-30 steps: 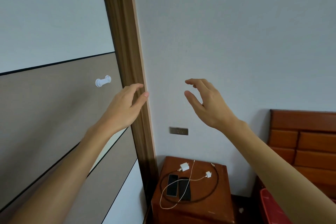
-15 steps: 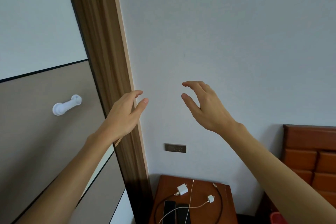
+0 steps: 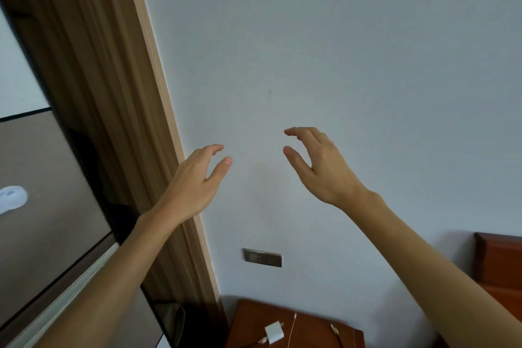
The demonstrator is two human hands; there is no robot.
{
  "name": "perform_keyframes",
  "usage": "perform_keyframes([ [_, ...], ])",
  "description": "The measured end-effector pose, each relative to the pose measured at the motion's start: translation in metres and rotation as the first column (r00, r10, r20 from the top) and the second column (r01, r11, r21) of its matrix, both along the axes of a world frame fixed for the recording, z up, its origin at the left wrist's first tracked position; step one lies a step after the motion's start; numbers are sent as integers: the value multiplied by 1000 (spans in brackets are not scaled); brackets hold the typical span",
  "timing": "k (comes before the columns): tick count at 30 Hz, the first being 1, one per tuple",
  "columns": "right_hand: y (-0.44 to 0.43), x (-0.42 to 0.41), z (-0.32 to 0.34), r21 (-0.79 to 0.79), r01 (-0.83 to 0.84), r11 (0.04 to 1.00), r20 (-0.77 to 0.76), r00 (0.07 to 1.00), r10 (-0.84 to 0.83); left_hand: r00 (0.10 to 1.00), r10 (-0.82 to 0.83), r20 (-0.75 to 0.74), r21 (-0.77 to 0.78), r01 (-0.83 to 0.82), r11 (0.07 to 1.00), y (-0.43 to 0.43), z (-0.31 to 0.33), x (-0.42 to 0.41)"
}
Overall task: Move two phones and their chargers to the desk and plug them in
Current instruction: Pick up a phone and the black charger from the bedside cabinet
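Head view: my left hand (image 3: pixel 195 181) and right hand (image 3: pixel 324 169) still hang raised before the pale wall. The fingers (image 3: pixel 299 133) are loosely curved and released, grasping nothing. Since a second ago my gaze has tipped upward. The bedside bench (image 3: pixel 310 330) has slid to the bottom edge, and both phones have dropped out of sight below it. I judge nothing is picked up yet, so I must look down and reach low. Only one white charger plug (image 3: pixel 274 333) shows, lying flat on the bench. Its long axis runs diagonally, lower left to upper right, and its lead leaves the lower-left end. A thin white cable (image 3: pixel 293 325) runs just beside it. A wall socket plate (image 3: pixel 262 257) sits above the bench.
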State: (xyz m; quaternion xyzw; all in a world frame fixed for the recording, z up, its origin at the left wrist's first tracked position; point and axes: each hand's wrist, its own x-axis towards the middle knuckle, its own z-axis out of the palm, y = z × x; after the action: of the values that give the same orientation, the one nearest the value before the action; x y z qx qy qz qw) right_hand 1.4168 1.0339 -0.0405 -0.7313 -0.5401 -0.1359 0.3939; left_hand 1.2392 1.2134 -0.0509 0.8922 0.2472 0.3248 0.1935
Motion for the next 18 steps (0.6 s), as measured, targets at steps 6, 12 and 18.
perform_keyframes([
  [6,13,45,-15,-18,-35,999,-41,999,34,998,29,-48,-21,-30,999,12,-14,42],
  [12,25,78,-40,-34,-46,998,-88,995,43,998,12,-60,-51,-15,999,20,-25,74],
  [18,38,96,-56,-38,-46,998,-115,992,42,997,7,-72,-66,-11,998,31,-41,92],
])
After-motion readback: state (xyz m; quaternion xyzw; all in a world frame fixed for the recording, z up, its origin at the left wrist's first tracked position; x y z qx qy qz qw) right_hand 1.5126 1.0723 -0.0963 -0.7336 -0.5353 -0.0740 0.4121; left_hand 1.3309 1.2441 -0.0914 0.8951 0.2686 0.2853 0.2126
